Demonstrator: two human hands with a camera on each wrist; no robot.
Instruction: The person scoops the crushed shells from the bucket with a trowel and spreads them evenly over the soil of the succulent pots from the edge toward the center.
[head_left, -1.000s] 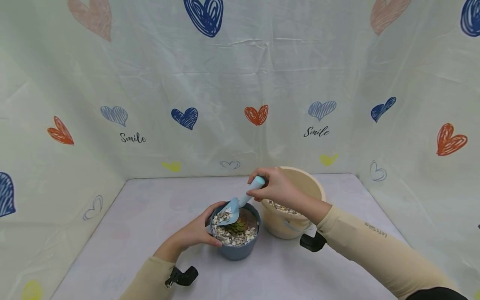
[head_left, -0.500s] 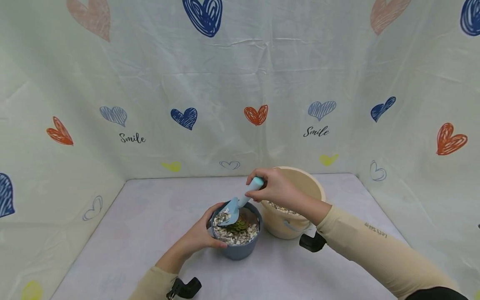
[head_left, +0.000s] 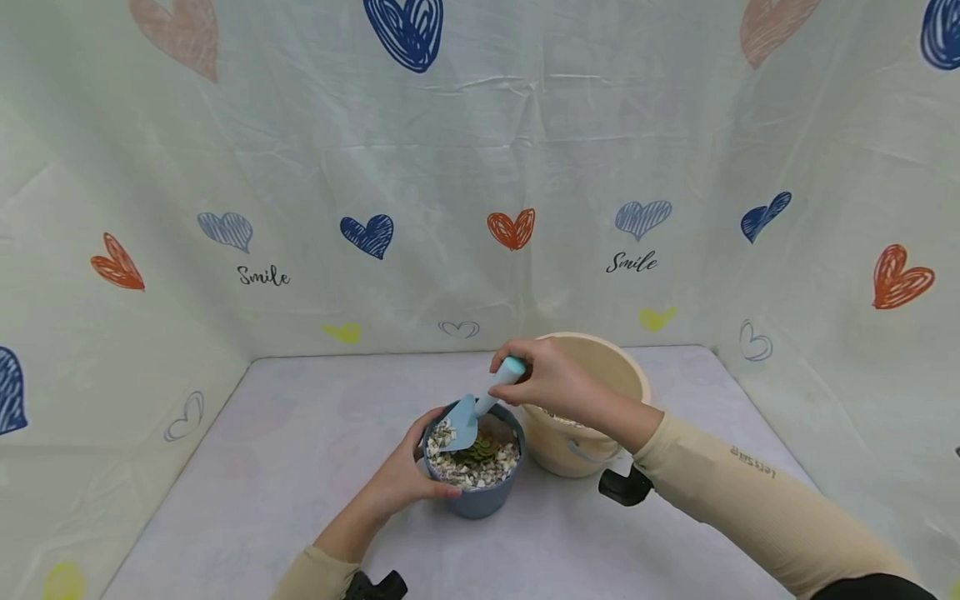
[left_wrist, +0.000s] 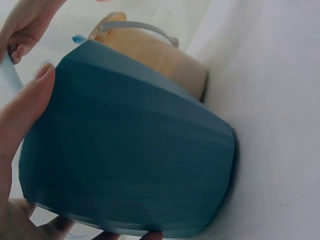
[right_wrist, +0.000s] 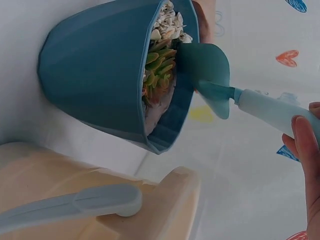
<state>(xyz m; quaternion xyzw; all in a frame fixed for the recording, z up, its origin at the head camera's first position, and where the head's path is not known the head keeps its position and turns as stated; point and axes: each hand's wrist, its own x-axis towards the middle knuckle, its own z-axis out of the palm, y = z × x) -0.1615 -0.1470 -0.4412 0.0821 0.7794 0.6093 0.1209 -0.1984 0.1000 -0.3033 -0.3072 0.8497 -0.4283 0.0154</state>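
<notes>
White table point(head_left: 315, 433) fills the head view's lower half. Beige bucket point(head_left: 558, 457), right of bottom center, pebbles inside. Blue pot point(head_left: 483, 502), lower center, upright on table, just left of bucket. Right hand point(head_left: 551, 375), above pot's upper right, fingers gripping trowel point(head_left: 463, 423) by its handle, blade tilted over pot's left part. Left hand point(head_left: 405, 471), lower center-left, fingers and thumb clasping pot's side. Green succulent point(head_left: 480, 451) in pot, pale pebbles point(head_left: 472, 477) around.

Blue pot point(head_left: 483, 502), pale-blue trowel point(head_left: 463, 422), cream bucket point(head_left: 566, 456), heart-printed whitish backdrop point(head_left: 450, 158)
</notes>
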